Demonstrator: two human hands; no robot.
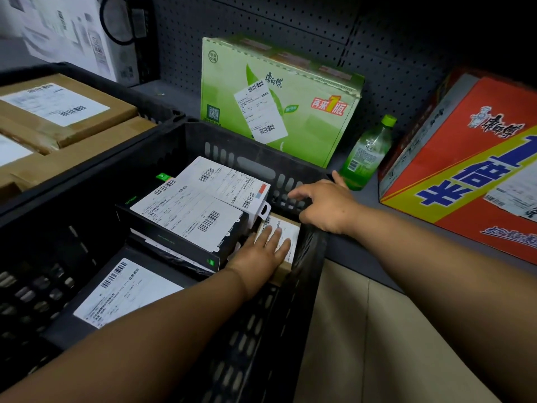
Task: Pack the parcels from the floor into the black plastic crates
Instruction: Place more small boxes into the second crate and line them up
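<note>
I see dark pegboard wall (261,21), grey shelf (363,254), beige floor (392,344). Left hand (261,257) flat, fingers spread, pressing brown parcel (286,264) in crate (305,286) corner beside black box (180,225). Right hand (322,205) released, resting on crate rim. Green carton (279,97), bottle (366,155), red carton (465,158) on shelf.

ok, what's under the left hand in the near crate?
The left hand lies flat on a small brown box with a white label, wedged in the corner of the crate beside the black box. Anything beneath the brown box is hidden.
</note>
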